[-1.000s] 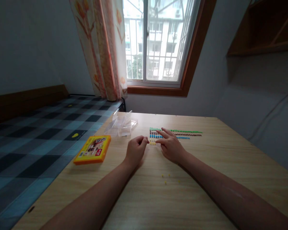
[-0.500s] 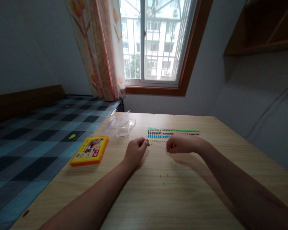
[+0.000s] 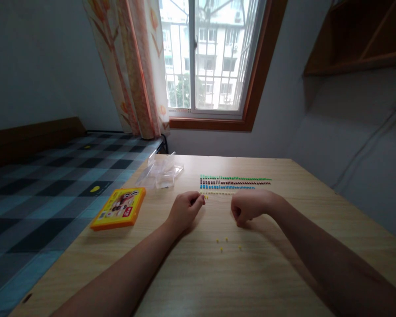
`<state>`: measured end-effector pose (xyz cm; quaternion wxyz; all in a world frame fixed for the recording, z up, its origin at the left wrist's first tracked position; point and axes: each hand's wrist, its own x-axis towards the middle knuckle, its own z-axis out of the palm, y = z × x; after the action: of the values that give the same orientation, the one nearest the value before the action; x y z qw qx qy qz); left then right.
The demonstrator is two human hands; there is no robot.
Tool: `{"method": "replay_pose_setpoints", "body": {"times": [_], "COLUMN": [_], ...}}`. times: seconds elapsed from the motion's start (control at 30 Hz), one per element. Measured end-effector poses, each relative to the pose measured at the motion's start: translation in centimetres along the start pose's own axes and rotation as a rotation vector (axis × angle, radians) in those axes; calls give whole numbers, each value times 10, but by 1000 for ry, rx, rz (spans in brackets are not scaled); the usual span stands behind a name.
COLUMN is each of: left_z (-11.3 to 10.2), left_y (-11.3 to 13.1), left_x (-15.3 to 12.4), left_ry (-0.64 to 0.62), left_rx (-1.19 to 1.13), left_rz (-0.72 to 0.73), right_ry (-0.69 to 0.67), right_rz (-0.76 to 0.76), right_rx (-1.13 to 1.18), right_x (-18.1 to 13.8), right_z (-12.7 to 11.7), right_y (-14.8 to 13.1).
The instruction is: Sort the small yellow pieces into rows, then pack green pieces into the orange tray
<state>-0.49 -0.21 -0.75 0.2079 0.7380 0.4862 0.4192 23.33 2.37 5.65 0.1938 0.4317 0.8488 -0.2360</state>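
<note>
My left hand (image 3: 185,210) rests on the table with thumb and forefinger pinched together, beside a few small yellow pieces (image 3: 207,197) at the near end of the rows. Whatever is between those fingers is too small to make out. My right hand (image 3: 252,204) is curled, its pinched fingertips down on the table over the spot of a small yellow block, now hidden by them. Several loose yellow blocks (image 3: 221,249) lie nearer to me. Beyond the hands run long rows of tiny green pieces (image 3: 231,178), brown pieces (image 3: 232,182), blue pieces (image 3: 214,186) and pale yellow pieces (image 3: 218,193).
A yellow-orange box (image 3: 119,209) lies at the table's left edge. Behind it stand clear plastic containers (image 3: 165,174). A bed with a checked cover (image 3: 62,185) adjoins the left side, and the wooden table (image 3: 191,281) reaches towards the window wall.
My right hand has come down and nearer to me from the rows, covering a loose yellow block that showed before. My left hand stays by the rows. The view has shifted slightly.
</note>
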Motion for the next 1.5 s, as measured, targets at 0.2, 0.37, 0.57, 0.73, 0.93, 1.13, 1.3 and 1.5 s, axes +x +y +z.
{"method": "replay_pose_setpoints", "body": {"times": [0.2,0.37,0.57,0.73,0.93,1.13,1.3,1.5], "left_z": [0,1,1,1,1,1,1,1], "left_y": [2,0,-2,0,-4,-2,-4,-5], "left_x": [-1,-1,-1,-1,0,0,0,0], "left_ry": [-4,-9,-1,4,-2,-5,-1,-3], "left_rx": [11,22,12,14,17,24,25,10], "left_rz": [7,1,-4,-2,-4,-11,-5,-2], "right_ry": [86,164,384,290,199,198,237,353], "right_rz": [-23,-72,-147,-148,-109,-100,-115,-135], "right_rx": [-107,-137,-158,-105,-77,-106,-141,-182], "right_x": [-2,-1,4,-4,-1,1,-1,8], "right_z": [2,2,-2,-5,1,1,1,6], "right_y": [-11,-17,-11,-11,-14,-18,-22,-24]}}
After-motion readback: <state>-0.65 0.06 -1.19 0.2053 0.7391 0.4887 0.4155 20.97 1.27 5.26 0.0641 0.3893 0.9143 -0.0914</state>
